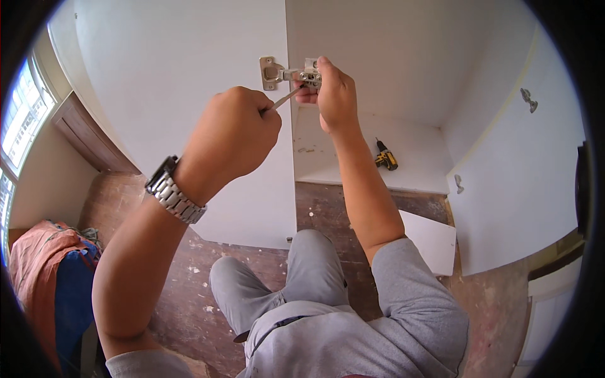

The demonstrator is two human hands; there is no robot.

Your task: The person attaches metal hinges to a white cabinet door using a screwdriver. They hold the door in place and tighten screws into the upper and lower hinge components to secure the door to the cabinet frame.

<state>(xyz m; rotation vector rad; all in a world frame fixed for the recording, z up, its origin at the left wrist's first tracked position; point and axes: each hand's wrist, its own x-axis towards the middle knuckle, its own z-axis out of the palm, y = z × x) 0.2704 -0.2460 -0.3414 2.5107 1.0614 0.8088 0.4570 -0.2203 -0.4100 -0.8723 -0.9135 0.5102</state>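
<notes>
Left hand [242, 129] is balled in a fist around what looks like a screwdriver [287, 99], handle hidden, bare shaft poking up and right toward the hinge [291, 74]. Tip's right at the hinge's underside, can't tell if it's seated in a screw. Right hand [338, 94] has the hinge's free end clamped between thumb and fingers. Hinge's other end sits flat on the door [183, 57] near its edge, just above the left fist. Further down, a drill [387, 158] lies on the cabinet's white base [413, 173], well apart from both hands.
</notes>
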